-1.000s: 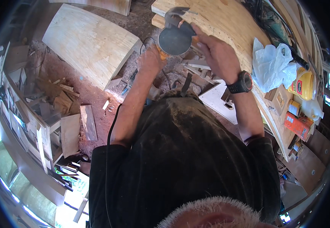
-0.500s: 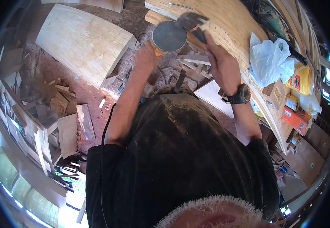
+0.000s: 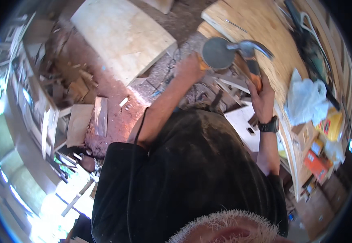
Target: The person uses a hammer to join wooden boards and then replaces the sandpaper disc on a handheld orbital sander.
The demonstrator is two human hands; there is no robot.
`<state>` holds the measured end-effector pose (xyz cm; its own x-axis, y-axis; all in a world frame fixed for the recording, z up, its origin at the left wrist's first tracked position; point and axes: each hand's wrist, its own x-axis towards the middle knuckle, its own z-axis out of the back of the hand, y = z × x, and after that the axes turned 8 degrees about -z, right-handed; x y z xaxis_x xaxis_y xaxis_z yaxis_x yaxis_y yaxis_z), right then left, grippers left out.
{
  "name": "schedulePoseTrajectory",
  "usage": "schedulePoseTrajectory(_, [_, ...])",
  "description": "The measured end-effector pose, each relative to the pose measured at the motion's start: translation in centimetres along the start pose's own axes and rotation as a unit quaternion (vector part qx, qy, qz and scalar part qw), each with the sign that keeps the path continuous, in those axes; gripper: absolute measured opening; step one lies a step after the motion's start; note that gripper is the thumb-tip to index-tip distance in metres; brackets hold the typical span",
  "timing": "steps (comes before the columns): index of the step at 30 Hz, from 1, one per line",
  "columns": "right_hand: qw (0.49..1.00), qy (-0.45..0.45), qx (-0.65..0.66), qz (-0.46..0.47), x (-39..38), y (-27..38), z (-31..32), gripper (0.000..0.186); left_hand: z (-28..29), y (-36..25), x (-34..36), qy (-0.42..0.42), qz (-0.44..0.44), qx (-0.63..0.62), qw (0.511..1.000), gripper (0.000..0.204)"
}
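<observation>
My left hand [image 3: 189, 68] is closed round the orange body of a disc sander [image 3: 218, 53], whose round dark grey face is turned up toward me. In my right hand [image 3: 263, 96] is a claw hammer [image 3: 247, 49], gripped by its orange and black handle. The striking end of the hammer overlaps the right edge of the disc; whether it touches cannot be told. Its claw points right, over a wooden bench top [image 3: 261, 24]. A dark watch [image 3: 269, 124] sits on my right wrist.
A long metal nail or rod [image 3: 236, 26] lies on the bench top. Farther right are a white plastic bag [image 3: 307, 97], a yellow jug [image 3: 331, 124] and an orange-red box [image 3: 316, 165]. A large pale wooden panel [image 3: 123, 36] is at the far left, with wood scraps [image 3: 78, 87] on the floor.
The view has turned, shifting the surroundings right. The hammer head, blurred before, now shows clearly with its claw to the right. Both hands keep their grips.
</observation>
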<state>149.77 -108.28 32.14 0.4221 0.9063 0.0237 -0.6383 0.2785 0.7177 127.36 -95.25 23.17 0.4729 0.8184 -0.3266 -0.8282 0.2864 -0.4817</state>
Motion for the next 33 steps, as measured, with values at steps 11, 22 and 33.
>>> schedulePoseTrajectory(11, [0.970,0.029,0.208,-0.126,-0.8,-0.1,-6.8,0.030,-2.1,0.9,-3.6,-0.021,-0.007,-0.075,0.997,0.059])
schedulePoseTrajectory(22, [0.998,-0.018,0.056,-0.012,4.7,2.1,-7.1,0.038,-1.6,0.8,-3.0,-0.019,0.004,-0.073,0.997,0.060])
schedulePoseTrajectory(33, [0.996,0.001,0.045,-0.082,3.0,3.2,-0.7,0.032,-1.4,0.8,-0.7,-0.025,-0.032,-0.032,0.999,0.059])
